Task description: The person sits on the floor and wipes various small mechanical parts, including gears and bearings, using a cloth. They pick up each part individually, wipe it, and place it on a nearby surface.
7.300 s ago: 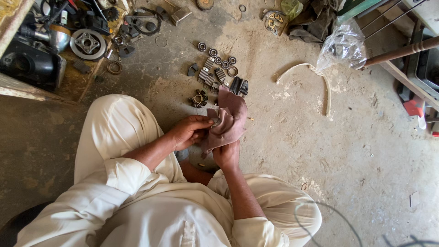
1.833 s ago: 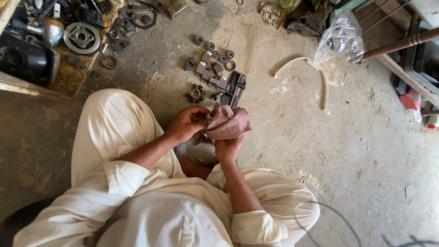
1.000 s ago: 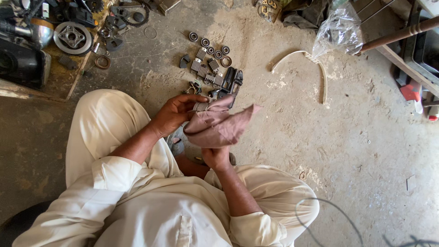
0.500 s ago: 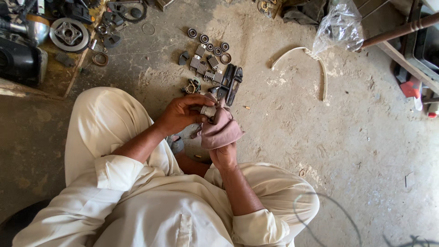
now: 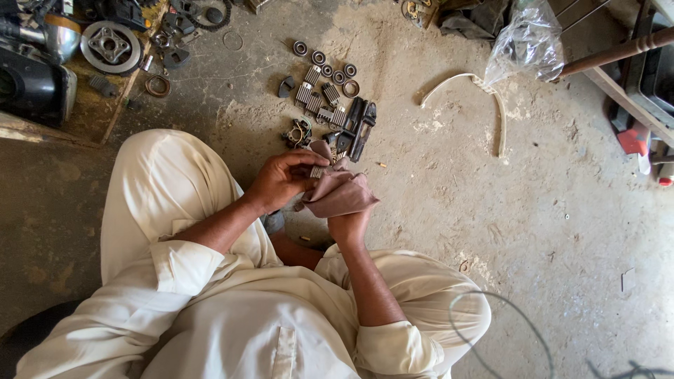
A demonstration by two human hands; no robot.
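Dusty concrete floor (image 5: 533,231) fills the view, stained dark toward the left and pale and gritty beyond the fingers. Seated on it is a person in loose cream clothing (image 5: 210,309), knees spread to either side of the hands. Off past the left fingers, well apart, a low wooden board (image 5: 91,116) carries a dark engine casing (image 5: 31,88), a round metal disc with holes (image 5: 110,45) and a few rings. Far beyond the right fingers a crumpled clear plastic bag (image 5: 526,45) lies beside a curved pale strip (image 5: 484,95).

Between the knees, the right hand (image 5: 349,210) is wrapped in a brownish-pink rag (image 5: 338,193); its fingers are hidden under the cloth, so whether they are curled or spread cannot be told, though the cloth is bunched over them. The left hand (image 5: 281,179) meets it from the side, thumb and fingertips pressed together in a pinch on a small ribbed metal part (image 5: 317,170) that sits against the rag's edge, mostly covered by fingers and cloth.

Just beyond both sets of fingertips, on the floor, lie two black elongated pieces (image 5: 359,126) side by side, then a cluster of small finned metal blocks (image 5: 316,95). Farther out still from the fingers runs a short row of small bearings (image 5: 324,62) and rings.
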